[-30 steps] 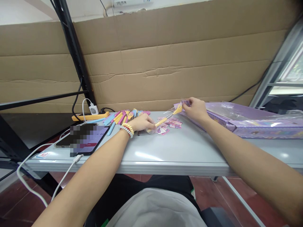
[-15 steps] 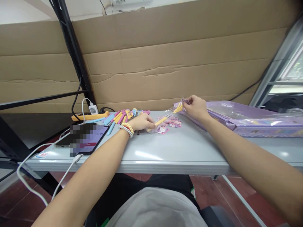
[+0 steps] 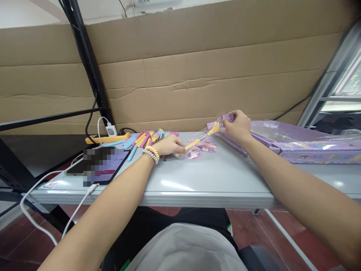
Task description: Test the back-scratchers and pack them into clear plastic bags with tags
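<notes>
A yellow-handled back scratcher (image 3: 197, 140) in a clear plastic sleeve stretches between my two hands above the grey table (image 3: 214, 180). My left hand (image 3: 170, 145) pinches its handle end near the table top. My right hand (image 3: 238, 125) is closed on the purple header card (image 3: 227, 117) at the sleeve's claw end, lifted slightly. Small pink and purple label cards (image 3: 204, 146) lie scattered under the scratcher.
A pile of pink, blue and yellow back scratchers (image 3: 146, 138) lies at the back left. A tablet (image 3: 103, 165) with a white cable sits at the left front. A long purple box (image 3: 296, 145) in plastic lies on the right. A cardboard wall (image 3: 197, 75) stands behind.
My right hand has lifted a little and moved right with the header card end of the sleeve. My left hand has stayed in place.
</notes>
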`<action>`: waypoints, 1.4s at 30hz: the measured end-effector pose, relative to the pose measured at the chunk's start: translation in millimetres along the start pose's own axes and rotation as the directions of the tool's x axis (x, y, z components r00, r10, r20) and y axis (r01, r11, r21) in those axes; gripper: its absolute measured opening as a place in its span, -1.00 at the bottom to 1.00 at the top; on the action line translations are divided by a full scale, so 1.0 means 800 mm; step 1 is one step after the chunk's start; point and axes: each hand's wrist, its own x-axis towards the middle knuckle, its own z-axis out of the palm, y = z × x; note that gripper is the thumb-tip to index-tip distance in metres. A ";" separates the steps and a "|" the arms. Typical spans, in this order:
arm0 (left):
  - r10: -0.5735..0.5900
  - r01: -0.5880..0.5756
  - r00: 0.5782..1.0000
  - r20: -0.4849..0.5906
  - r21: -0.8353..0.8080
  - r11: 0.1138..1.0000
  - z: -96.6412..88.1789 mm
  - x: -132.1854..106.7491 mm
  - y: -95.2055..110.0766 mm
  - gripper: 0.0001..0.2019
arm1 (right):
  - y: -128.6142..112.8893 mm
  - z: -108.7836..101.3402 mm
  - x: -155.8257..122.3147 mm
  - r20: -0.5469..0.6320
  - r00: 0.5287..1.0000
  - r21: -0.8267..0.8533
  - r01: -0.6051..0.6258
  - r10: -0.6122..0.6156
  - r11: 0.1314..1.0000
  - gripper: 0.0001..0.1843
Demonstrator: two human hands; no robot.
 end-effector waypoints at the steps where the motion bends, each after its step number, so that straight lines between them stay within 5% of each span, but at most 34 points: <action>1: 0.003 -0.003 1.000 -0.004 -0.001 1.000 0.000 0.000 0.000 -0.77 | 0.000 -0.001 0.001 -0.015 1.000 0.005 -0.013 0.013 1.000 -0.80; 5: -0.005 0.005 1.000 -0.009 -0.001 1.000 -0.001 0.002 -0.002 -0.75 | 0.002 -0.003 0.005 -0.034 0.999 0.015 -0.012 0.013 1.000 -0.72; 16: 0.049 -0.049 0.998 -0.031 -0.009 0.999 -0.007 -0.002 0.001 -0.79 | 0.002 -0.005 0.008 -0.032 0.999 0.001 -0.033 0.033 0.999 -0.92; 24: -0.007 0.029 0.988 -0.155 0.139 0.990 -0.017 0.000 -0.009 -0.78 | 0.002 -0.007 0.008 0.081 0.996 0.050 -0.046 0.042 0.998 -0.85; 33: -0.095 0.184 0.922 -0.375 0.210 0.960 -0.018 -0.002 -0.004 -0.79 | 0.007 -0.004 0.007 0.109 0.994 0.134 0.001 -0.016 0.991 -0.79; 37: -0.131 0.247 0.871 -0.474 0.191 0.950 -0.020 0.002 -0.010 -0.77 | 0.001 -0.008 0.003 0.149 0.989 0.130 -0.024 0.005 0.991 -0.96; 42: -0.118 0.194 0.773 -0.623 0.056 0.979 -0.023 0.015 -0.027 -0.70 | 0.001 -0.008 0.003 0.189 0.981 0.164 -0.073 0.041 0.984 -0.89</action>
